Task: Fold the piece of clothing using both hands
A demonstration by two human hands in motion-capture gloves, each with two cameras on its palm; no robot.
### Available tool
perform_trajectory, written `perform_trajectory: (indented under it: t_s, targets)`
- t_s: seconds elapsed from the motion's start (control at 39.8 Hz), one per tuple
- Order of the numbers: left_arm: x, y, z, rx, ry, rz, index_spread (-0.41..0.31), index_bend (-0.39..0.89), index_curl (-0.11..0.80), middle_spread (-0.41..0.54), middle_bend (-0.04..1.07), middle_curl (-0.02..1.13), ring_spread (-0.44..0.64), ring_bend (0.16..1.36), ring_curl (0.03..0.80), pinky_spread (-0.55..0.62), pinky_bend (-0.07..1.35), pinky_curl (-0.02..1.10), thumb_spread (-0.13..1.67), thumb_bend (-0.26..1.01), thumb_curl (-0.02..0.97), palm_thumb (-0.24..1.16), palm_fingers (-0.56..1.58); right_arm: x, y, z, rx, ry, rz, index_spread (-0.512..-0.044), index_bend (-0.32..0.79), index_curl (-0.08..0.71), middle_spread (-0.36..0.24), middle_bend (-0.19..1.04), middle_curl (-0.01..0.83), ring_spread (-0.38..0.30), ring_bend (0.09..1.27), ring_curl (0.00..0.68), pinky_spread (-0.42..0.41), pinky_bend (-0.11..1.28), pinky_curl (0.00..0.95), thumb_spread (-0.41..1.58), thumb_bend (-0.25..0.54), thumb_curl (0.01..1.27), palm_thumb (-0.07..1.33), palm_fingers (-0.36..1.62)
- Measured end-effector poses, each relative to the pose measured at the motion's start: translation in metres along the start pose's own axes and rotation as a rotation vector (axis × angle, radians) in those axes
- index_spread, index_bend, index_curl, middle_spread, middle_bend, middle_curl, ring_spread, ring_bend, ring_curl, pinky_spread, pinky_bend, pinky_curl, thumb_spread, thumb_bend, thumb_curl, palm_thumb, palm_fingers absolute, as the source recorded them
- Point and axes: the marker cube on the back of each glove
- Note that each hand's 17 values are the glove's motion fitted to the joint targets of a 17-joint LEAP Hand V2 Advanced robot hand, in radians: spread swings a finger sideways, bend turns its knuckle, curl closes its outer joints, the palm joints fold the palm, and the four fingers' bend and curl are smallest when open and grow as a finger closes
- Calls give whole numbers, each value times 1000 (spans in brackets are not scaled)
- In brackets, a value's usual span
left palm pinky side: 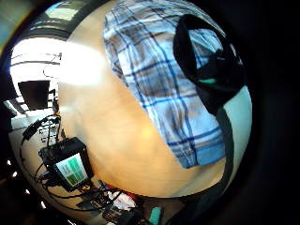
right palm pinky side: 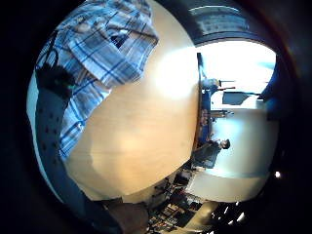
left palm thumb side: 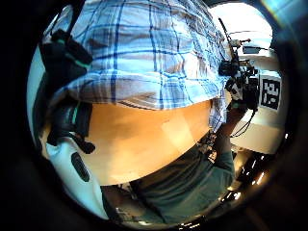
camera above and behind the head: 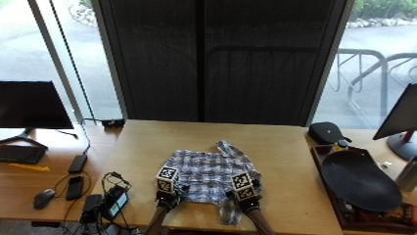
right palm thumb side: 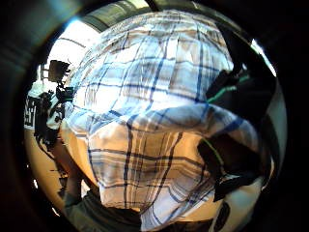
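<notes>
Item: plaid shirt (camera above and behind the head: pixel 210 177), flat on worktop (camera above and behind the head: pixel 287 161).
Lie: just beyond both hands, near hem at fingertips.
Left hand (camera above and behind the head: pixel 168 190): grips hem.
Right hand (camera above and behind the head: pixel 244 193): grips hem.

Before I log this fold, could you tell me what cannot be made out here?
Shirt, front or back up: outside view, too small; palm views, folds hide it.
Its near hem: outside view, left hand and right hand cover parts.
Tray contents: outside view, a dark oval thing covers them.

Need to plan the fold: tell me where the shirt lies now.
In the outside view the shirt lies on the wooden table, at its near middle, with both hands at its near edge.
</notes>
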Motion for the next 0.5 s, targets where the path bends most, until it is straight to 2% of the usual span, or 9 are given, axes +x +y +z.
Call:
perform_trajectory:
  t_s: [0.1,0.15,0.18,0.2,0.23,0.33,0.38,0.5]
  targets:
    - [-17,9,-13,-44,-211,-189,-228,292,442,-146,209,391,-80,444,311,-36,454,341,1197,30,379,784,928,6,-1,-9,-2,-10,-32,-369,202,382,-222,194,325,-266,567,355,-136,448,323,1107,21,338,766,1148]
    - [-9,23,-31,-74,-265,-255,-236,272,442,-172,245,402,-117,444,315,-46,400,330,1185,19,379,787,982,11,1,-19,-32,-55,-68,-361,133,374,-238,285,361,-277,578,369,-189,457,335,1116,23,339,786,1254]
    - [-3,31,-42,-94,-282,-287,-241,252,439,-192,315,425,-151,478,329,-44,324,311,1181,15,380,790,1050,14,3,-25,-50,-83,-90,-358,108,367,-244,314,373,-280,594,377,-211,475,345,1119,22,339,794,1294]
    - [3,38,-50,-116,-285,-301,-247,239,437,-203,327,423,-167,476,325,-47,294,306,1178,13,380,795,1069,16,6,-33,-68,-111,-112,-356,107,363,-247,329,381,-284,599,381,-226,481,348,1124,23,339,803,1299]
    - [7,41,-56,-137,-272,-285,-249,233,440,-215,346,431,-183,479,332,-49,261,303,1174,9,380,798,1082,19,8,-41,-83,-137,-132,-355,110,361,-250,339,388,-283,609,386,-237,480,350,1128,24,339,812,1300]
    - [7,32,-68,-154,-182,-78,-258,199,444,-244,393,465,-229,497,357,-51,181,298,1169,-5,379,805,1113,31,13,-72,-99,-224,-198,-347,109,347,-257,376,410,-287,640,402,-274,496,360,1134,18,338,836,1306]
    - [10,34,-80,-148,-180,-47,-258,188,445,-255,414,477,-248,507,366,-50,152,289,1176,-10,375,804,1126,38,15,-88,-96,-262,-223,-343,107,340,-259,397,421,-285,663,411,-284,496,364,1140,18,338,851,1313]
    - [21,33,-119,-92,-211,-34,-261,174,447,-273,445,495,-272,528,383,-51,133,275,1188,-11,372,812,1131,55,6,-125,-111,-357,-264,-334,105,325,-259,448,446,-276,715,431,-299,491,365,1147,8,339,874,1324]
